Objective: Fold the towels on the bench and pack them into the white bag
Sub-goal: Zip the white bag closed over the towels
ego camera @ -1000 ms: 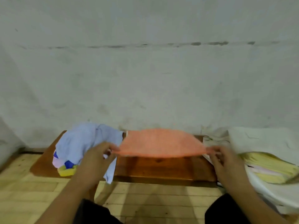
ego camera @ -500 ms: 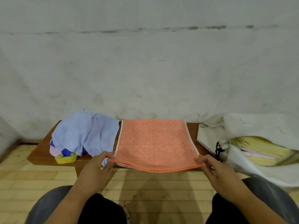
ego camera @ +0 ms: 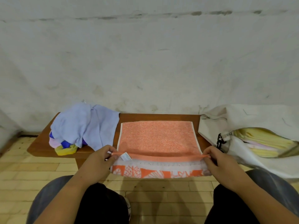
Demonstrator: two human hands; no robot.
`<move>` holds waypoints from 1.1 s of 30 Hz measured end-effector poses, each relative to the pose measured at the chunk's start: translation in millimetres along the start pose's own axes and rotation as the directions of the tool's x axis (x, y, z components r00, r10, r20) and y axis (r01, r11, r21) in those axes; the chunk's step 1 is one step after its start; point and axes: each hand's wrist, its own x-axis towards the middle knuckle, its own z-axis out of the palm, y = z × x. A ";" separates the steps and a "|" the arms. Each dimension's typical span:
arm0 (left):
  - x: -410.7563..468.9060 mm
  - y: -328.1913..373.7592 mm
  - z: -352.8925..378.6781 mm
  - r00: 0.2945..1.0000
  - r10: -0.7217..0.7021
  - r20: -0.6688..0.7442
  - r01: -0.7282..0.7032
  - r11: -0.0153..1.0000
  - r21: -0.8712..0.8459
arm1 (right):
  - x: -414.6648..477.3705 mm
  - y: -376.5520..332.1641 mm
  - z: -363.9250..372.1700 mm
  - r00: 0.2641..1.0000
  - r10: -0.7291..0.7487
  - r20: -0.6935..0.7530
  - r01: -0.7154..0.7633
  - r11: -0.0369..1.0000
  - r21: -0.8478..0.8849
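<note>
An orange towel (ego camera: 157, 136) lies spread on the wooden bench (ego camera: 43, 145), its patterned orange-and-white end hanging over the front edge. My left hand (ego camera: 103, 160) pinches the near left corner of the upper layer, beside a small white label. My right hand (ego camera: 215, 160) pinches the near right corner. The lifted edge stretches between both hands just above the bench's front. The white bag (ego camera: 252, 117) lies to the right with its mouth open, showing folded yellow and pink towels (ego camera: 265, 143) inside.
A heap of unfolded towels (ego camera: 82, 126), light blue on top with pink, dark blue and yellow beneath, sits on the bench's left half. A stained grey wall stands right behind. The floor is pale wood planks; my knees frame the bottom.
The orange towel, held stretched in the air, has come down flat onto the bench. Both hands drew back toward me and now hold the near edge, with the patterned end showing below.
</note>
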 end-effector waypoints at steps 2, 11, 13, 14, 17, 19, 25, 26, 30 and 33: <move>9.3 5.6 -3.9 1.000 -0.022 0.014 0.022 1.000 0.003 | 9.0 -1.6 -2.8 0.999 0.030 -0.024 -0.029 0.998 0.048; 90.7 27.4 -27.1 0.996 0.042 -0.078 -0.050 0.993 -0.104 | 104.8 -18.3 -11.2 0.980 0.156 -0.122 -0.140 0.981 0.134; 110.8 30.1 -25.0 0.996 0.027 -0.085 -0.036 0.993 -0.110 | 126.6 -17.5 -8.8 0.977 0.175 -0.121 -0.161 0.980 0.115; 120.4 31.2 -22.9 0.996 0.014 -0.092 -0.024 0.994 -0.108 | 137.1 -15.9 -6.5 0.975 0.185 -0.125 -0.171 0.978 0.116; 145.5 34.2 -15.1 0.993 -0.023 -0.118 0.010 0.994 -0.106 | 165.0 -7.4 2.5 0.968 0.210 -0.134 -0.195 0.973 0.120; 159.6 34.6 -11.5 0.989 -0.055 -0.138 0.039 0.992 -0.116 | 180.5 -2.1 8.0 0.965 0.220 -0.140 -0.203 0.971 0.123; 187.7 26.3 -1.3 0.981 -0.121 -0.150 0.095 0.981 -0.167 | 214.6 6.8 18.2 0.959 0.248 -0.136 -0.230 0.964 0.132; 191.3 25.8 0.4 0.980 -0.128 -0.153 0.101 0.980 -0.170 | 218.6 7.1 19.1 0.959 0.248 -0.140 -0.230 0.964 0.133; 203.3 23.2 6.7 0.976 -0.145 -0.165 0.122 0.983 -0.138 | 227.0 8.4 23.8 0.963 0.235 -0.131 -0.221 0.969 0.112; 208.5 17.1 14.4 0.972 -0.177 -0.154 0.158 0.980 -0.124 | 229.3 12.2 28.9 0.968 0.230 -0.104 -0.224 0.972 0.068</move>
